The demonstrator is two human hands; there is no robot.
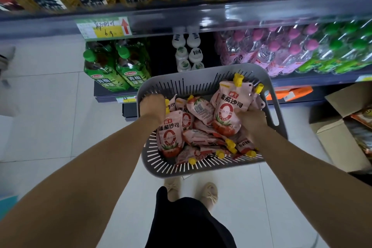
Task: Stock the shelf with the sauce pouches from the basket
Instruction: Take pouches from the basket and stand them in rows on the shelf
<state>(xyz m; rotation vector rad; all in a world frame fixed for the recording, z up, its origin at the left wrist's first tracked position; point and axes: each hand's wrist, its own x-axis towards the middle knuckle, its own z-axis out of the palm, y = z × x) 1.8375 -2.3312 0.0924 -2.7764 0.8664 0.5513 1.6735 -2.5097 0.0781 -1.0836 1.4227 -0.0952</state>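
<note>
A shop aisle with a pale tiled floor (pixel 50 127) runs below both hands, and dark shelving (pixel 181 16) rises just beyond them, its nearer tiers packed with green tea bottles (pixel 112 66), small white bottles (pixel 187 54) and wrapped packs of pink-capped bottles (pixel 267 50). An open cardboard box (pixel 342 127) sits on the floor to the right of the right hand.

The grey slotted basket (pixel 201 169) is between the hands and the person's feet, apparently on the floor or a low ledge; which one is hidden. It still holds a loose heap of tomato sauce pouches (pixel 203 137) with yellow caps, so the stocking seems far from done.

The left hand (pixel 153 106) is closed around the top of one upright pouch (pixel 171 135) at its cap. The right hand (pixel 251 119) is curled onto a second, taller pouch (pixel 227 110); how firm that hold is cannot be told.

The risks, as I judge them: a slick pouch held only at the spout may swing and slip, and lifting could drag neighbours over the basket's low near rim. The shelves ahead look full, so free slots are scarce, and the overhanging shelf edge above the hands leaves little headroom. Open room lies to the left of the left hand.
</note>
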